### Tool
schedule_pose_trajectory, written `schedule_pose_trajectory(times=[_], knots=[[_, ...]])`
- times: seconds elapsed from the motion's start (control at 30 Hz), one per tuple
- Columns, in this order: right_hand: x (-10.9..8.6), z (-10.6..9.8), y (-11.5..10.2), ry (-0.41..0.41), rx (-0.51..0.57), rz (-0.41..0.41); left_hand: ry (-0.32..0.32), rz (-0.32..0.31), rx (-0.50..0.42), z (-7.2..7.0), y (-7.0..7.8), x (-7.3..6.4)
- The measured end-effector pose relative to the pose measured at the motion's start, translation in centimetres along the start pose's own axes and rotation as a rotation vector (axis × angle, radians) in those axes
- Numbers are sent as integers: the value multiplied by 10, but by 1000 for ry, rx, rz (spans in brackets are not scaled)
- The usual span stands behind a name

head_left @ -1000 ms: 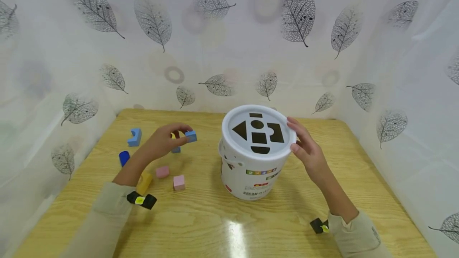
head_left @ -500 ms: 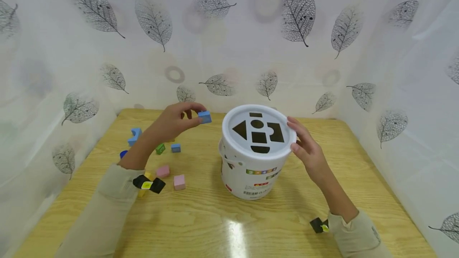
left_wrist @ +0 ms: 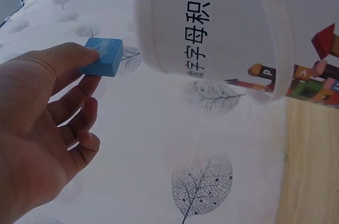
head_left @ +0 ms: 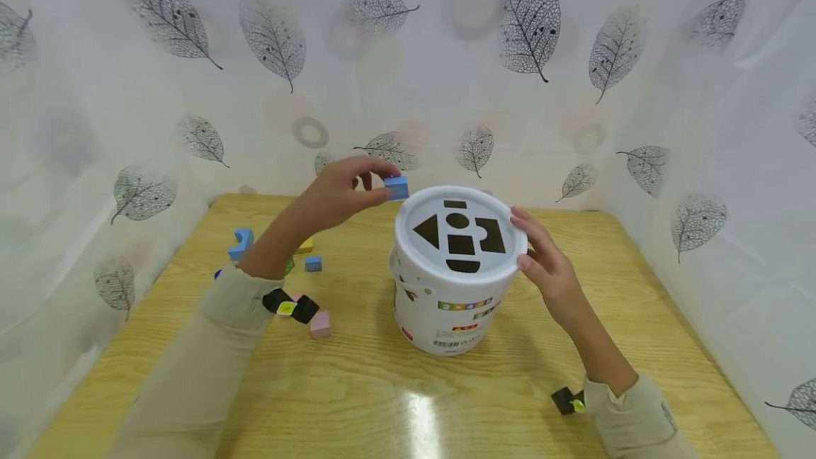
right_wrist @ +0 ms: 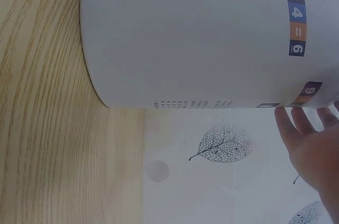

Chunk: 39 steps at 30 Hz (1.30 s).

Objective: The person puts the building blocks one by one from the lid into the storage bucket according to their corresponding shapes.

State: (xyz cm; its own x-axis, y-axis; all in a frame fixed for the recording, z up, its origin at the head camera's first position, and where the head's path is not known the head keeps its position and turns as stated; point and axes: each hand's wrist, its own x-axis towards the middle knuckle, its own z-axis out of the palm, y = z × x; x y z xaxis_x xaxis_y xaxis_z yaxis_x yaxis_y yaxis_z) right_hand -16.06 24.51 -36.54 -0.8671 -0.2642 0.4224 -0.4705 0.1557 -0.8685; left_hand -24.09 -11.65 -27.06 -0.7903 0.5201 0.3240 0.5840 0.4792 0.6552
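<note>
My left hand [head_left: 338, 193] pinches a small blue block [head_left: 397, 188] between thumb and fingertips, in the air just off the left rear of the bucket's rim. In the left wrist view the block [left_wrist: 108, 57] shows a flat, squarish face, and the other fingers are loosely bent beneath it. A white bucket [head_left: 421, 317] stands upright on the table; its lid [head_left: 427, 258] has several cut-out holes, among them a triangle, a circle and a notched square. My right hand [head_left: 553, 275] rests on the lid's right edge, fingers spread and fairly straight against the bucket's side in the right wrist view.
Left on the wooden table [head_left: 382, 402] lie a blue notched block [head_left: 241, 244], a small blue block [head_left: 313, 263], a pink block [head_left: 320, 325] and a yellow block [head_left: 307, 245]. My left forearm partly covers other blocks. A leaf-patterned curtain [head_left: 408, 76] surrounds the table.
My left hand has risen and moved right with the blue block, from over the loose blocks to beside the bucket's rim. The right hand and bucket have stayed put.
</note>
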Motion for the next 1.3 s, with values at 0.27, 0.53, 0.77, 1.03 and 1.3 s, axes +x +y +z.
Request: schedule_pose_trajectory(times=[0.27, 0.53, 0.77, 1.03, 1.3], knots=[[0, -1, 0, 2, 6, 1, -18, 41, -47, 17, 9, 23], [-1, -1, 0, -1, 9, -1, -64, 41, -14, 36, 14, 46], [-1, 0, -1, -1, 20, -5, -101, -37, 28, 50, 20, 60], [0, 1, -2, -6, 21, -2, -122, -75, 46, 59, 19, 63], [-1, 1, -2, -1, 20, -2, -124, -66, 72, 64, 21, 63]])
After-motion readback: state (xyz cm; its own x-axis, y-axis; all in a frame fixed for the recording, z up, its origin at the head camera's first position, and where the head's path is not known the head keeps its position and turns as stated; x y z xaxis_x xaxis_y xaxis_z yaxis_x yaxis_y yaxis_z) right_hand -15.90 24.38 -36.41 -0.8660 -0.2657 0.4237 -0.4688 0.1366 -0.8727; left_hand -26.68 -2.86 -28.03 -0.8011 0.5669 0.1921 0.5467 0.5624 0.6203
